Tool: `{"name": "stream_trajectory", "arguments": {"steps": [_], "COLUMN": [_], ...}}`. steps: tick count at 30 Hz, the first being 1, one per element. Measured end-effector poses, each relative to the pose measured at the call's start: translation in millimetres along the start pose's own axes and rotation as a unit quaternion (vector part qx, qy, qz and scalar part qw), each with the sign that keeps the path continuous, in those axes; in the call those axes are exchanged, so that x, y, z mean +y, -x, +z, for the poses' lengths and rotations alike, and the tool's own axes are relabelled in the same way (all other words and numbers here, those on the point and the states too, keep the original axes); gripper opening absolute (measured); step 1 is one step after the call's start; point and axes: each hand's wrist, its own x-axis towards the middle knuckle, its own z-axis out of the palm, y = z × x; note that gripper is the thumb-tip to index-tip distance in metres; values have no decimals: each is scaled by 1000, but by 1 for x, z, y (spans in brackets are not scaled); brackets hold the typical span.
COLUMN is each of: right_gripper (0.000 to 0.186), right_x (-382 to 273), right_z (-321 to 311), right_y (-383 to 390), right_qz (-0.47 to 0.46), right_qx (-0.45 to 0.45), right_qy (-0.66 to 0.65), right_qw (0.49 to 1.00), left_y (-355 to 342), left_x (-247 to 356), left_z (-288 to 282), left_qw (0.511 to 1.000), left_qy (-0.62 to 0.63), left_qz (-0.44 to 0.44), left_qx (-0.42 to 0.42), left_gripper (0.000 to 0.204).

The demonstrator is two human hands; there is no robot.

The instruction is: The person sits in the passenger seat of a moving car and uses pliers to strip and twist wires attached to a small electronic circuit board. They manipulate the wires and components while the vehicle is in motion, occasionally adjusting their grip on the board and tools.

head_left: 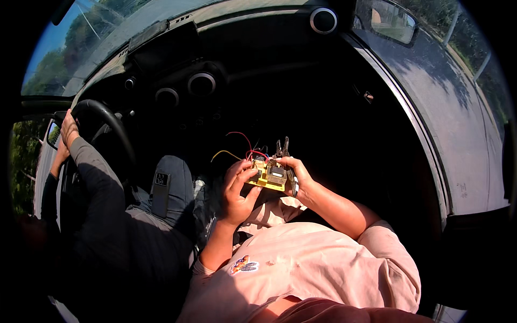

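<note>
A small yellow circuit board [259, 181] is held over my lap, with a boxy transformer-like part [277, 173] and other components on it. Loose red wires [247, 141] and a yellow wire [225, 153] stick out from its far left side. My left hand [237, 192] grips the board's left edge, thumb at the near edge and fingers over the top. At the opposite side, my right hand [297, 171] steadies the board with its thumb. That hand also holds pliers [286, 146], their jaws pointing away from me and a handle showing beside the board.
I sit in a car's passenger seat, the dark dashboard [258, 51] ahead and the door window frame [398, 91] at right. To my left, a person in dark clothes holds the steering wheel [110, 118]. A black phone [160, 196] rests on that person's thigh.
</note>
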Motion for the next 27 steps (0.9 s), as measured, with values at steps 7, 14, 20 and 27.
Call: {"name": "stream_trajectory", "arguments": {"steps": [7,14,20,27], "right_gripper": [25,19,18,21], "right_x": [-6,-3,-5,-4], "right_z": [-8,-3,7,7], "right_y": [-2,-7,-3,-3], "right_qz": [-10,-40,-46,-76], "right_qx": [40,74,86,48], "right_qy": [-44,-16,-14,-12], "right_qw": [998,996,995,996], "left_y": [8,14,14,12], "left_x": [-7,-18,-26,-20], "left_z": [10,10,8,7], "left_qw": [998,965,961,959], "left_qy": [10,204,218,216], "left_qz": [-56,-160,-166,-176], "left_qx": [23,34,44,42], "left_gripper": [41,32,23,23]}}
